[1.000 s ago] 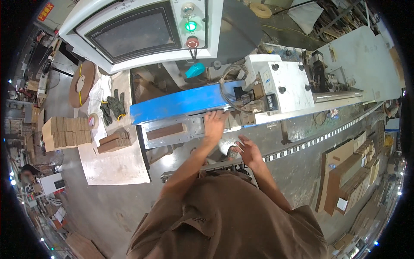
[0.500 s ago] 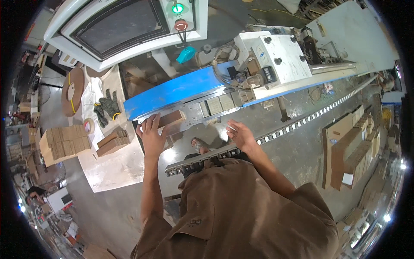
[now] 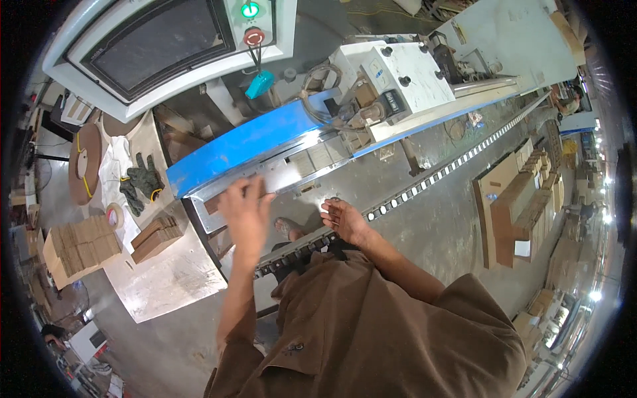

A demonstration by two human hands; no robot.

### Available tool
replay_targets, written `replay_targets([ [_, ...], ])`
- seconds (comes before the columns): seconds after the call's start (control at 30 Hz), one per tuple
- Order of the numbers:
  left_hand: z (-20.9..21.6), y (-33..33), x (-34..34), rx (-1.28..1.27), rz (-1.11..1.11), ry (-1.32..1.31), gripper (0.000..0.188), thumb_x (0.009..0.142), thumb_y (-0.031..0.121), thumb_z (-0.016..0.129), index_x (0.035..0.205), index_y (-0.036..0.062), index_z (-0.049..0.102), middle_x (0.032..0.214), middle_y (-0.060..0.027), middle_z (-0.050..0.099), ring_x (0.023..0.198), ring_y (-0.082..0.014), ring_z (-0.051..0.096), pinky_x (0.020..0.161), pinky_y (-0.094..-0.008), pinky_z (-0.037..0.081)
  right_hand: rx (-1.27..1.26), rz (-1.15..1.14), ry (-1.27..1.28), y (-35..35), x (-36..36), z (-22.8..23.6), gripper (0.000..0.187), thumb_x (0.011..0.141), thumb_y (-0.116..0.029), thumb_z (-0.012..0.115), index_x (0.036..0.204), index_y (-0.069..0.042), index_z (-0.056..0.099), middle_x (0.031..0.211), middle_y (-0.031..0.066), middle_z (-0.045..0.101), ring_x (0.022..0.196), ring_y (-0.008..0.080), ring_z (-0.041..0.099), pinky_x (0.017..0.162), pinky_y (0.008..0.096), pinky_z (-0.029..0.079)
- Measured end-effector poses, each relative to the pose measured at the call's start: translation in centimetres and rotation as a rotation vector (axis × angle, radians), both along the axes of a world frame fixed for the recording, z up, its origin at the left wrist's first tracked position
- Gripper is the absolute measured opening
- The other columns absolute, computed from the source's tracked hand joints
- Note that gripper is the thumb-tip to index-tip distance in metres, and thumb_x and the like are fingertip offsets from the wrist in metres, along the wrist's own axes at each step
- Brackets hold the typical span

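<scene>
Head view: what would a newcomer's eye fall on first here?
Probably the long, bright blue machine cover slanting above and left of centre, with the bare left hand over the silver metal track below it. Next, the big white control console at upper left, its round green button glowing near the top edge.

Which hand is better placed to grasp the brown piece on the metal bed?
Probably the left hand: it partly covers the brown piece, though contact is unclear. The right hand is apart from the metal bed, nearer the roller rail.
</scene>
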State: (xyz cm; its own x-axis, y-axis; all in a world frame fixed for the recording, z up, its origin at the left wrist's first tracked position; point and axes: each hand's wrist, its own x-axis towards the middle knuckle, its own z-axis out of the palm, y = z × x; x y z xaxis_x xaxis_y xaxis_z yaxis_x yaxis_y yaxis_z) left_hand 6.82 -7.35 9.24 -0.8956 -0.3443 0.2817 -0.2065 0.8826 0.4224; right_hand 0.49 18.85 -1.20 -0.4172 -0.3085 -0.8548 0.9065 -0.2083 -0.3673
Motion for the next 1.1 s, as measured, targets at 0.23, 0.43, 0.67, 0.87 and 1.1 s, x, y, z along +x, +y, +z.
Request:
replay_targets([
  [0.23,-7.6,7.8,-7.2,-0.085,-0.179,0.030,0.049,0.087,0.027,0.077,0.130,0.0080,0.066,0.124,-0.0093,0.061,0.111,-0.0301,0.056,0.089,-0.0437,0.044,-0.069,-0.114,0.086,-0.2,-3.9,-4.4,0.024,0.101,-0.025,0.063,0.120,-0.011,0.062,0.107,-0.0005,0.066,0.099,0.0187,0.062,0.094,0.0340,0.050],
  [0.43,-15.2,8.2,-13.0,-0.170,-0.118,-0.022,0.043,0.091,0.028,0.070,0.130,0.0106,0.066,0.120,-0.0054,0.063,0.111,-0.0256,0.058,0.093,-0.0427,0.044,-0.119,-0.030,0.089,-1.1,-7.9,-6.4,0.038,0.108,-0.029,0.052,0.140,-0.009,0.053,0.134,0.0035,0.062,0.111,0.0202,0.060,0.101,0.0369,0.052],
  [0.67,-16.7,7.0,-13.4,-0.170,-0.166,0.039,0.032,0.089,0.016,0.064,0.120,0.0118,0.073,0.118,-0.0034,0.067,0.113,-0.0237,0.059,0.104,-0.0445,0.040,-0.256,-0.102,0.114,-4.3,-11.2,-6.3,0.039,0.104,-0.028,0.056,0.137,-0.007,0.055,0.132,0.0062,0.063,0.120,0.0251,0.059,0.108,0.0409,0.048],
  [0.87,-15.8,6.3,-12.7,-0.186,-0.216,0.082,0.040,0.083,0.008,0.069,0.122,0.0139,0.075,0.131,0.0000,0.069,0.113,-0.0217,0.061,0.104,-0.0431,0.040,-0.415,-0.128,0.018,-5.4,-12.4,-7.9,0.016,0.098,-0.019,0.064,0.111,-0.009,0.064,0.113,0.0031,0.066,0.108,0.0200,0.062,0.104,0.0379,0.049],
  [1.1,-16.1,5.9,-11.9,-0.188,-0.178,-0.021,0.049,0.081,0.007,0.068,0.125,0.0246,0.076,0.141,0.0087,0.066,0.118,-0.0203,0.061,0.104,-0.0449,0.040,-0.395,-0.208,-0.032,-5.6,-12.0,-5.8,0.022,0.095,-0.013,0.065,0.117,-0.009,0.063,0.113,0.0030,0.067,0.110,0.0183,0.062,0.105,0.0367,0.047],
])
